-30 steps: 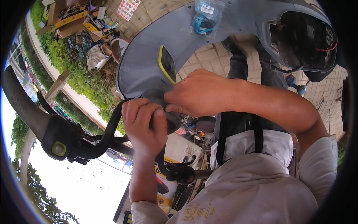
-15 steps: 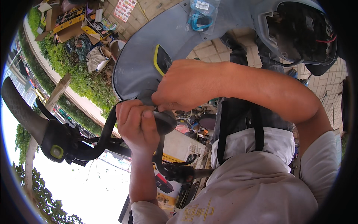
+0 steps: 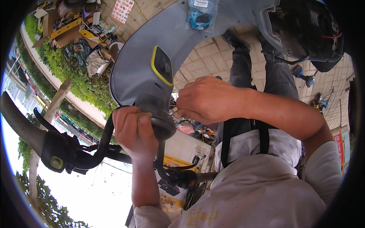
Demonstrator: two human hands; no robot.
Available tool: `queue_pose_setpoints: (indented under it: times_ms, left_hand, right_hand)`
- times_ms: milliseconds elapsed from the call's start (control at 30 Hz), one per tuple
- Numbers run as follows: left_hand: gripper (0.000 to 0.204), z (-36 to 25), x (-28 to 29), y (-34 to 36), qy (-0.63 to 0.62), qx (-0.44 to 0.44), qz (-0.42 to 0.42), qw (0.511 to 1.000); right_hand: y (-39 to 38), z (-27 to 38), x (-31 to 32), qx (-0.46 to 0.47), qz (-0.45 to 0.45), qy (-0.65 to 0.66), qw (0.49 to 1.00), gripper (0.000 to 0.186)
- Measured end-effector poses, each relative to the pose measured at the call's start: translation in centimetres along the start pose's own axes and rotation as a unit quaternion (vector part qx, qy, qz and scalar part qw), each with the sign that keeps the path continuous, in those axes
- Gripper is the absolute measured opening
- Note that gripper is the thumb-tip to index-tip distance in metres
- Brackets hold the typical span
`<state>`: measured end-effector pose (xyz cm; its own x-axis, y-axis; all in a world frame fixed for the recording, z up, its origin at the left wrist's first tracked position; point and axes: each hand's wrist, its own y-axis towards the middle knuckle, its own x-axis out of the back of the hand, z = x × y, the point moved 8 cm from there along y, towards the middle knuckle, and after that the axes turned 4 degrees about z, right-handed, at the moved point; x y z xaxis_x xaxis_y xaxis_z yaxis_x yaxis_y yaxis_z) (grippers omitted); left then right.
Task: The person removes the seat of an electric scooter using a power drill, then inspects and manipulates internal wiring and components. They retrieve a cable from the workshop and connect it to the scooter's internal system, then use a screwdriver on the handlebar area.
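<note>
The scooter's handlebar is black and bent, and my left hand is closed round it beside the steering stem. Right next to that hand is a rounded black part at the base of the grey body panel. My right hand is closed in a pinch on a thin rod, its tip near the black part. Fingers hide most of the rod, so its kind is unclear. A yellow-edged black panel is set into the grey body above my hands.
A clear plastic bag with a blue item lies on the grey body. The scooter's open compartment is at upper right. Cardboard boxes and a hedge stand at left. A blue power tool rests on the paving.
My right hand has moved right and down, away from the stem, uncovering the yellow-edged panel and the thin rod. My left hand keeps its hold; the handlebar has shifted slightly down in view.
</note>
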<state>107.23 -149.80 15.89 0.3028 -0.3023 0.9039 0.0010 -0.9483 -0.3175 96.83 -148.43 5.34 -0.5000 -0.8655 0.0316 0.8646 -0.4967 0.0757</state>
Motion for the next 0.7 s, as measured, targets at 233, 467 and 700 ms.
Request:
queue_pose_setpoints:
  times_ms: [233, 467, 700]
  left_hand:
    - [0.030, -0.2, -0.1, 0.1, -0.003, 0.005, 0.017, 1.000]
    - [0.030, -0.1, -0.2, -0.1, -0.009, 0.003, 0.009, 1.000]
    - [0.030, 0.0, -0.2, -0.1, -0.011, 0.013, 0.001, 1.000]
  right_hand:
    - [0.5, 0.6, -0.6, -0.034, -0.086, 0.018, 0.996, 0.014]
    - [1.2, 0.5, -0.4, -0.013, -0.004, -0.025, 1.000, 0.013]
    - [3.3, 0.6, -0.3, 0.092, 0.109, -0.101, 0.985, 0.023]
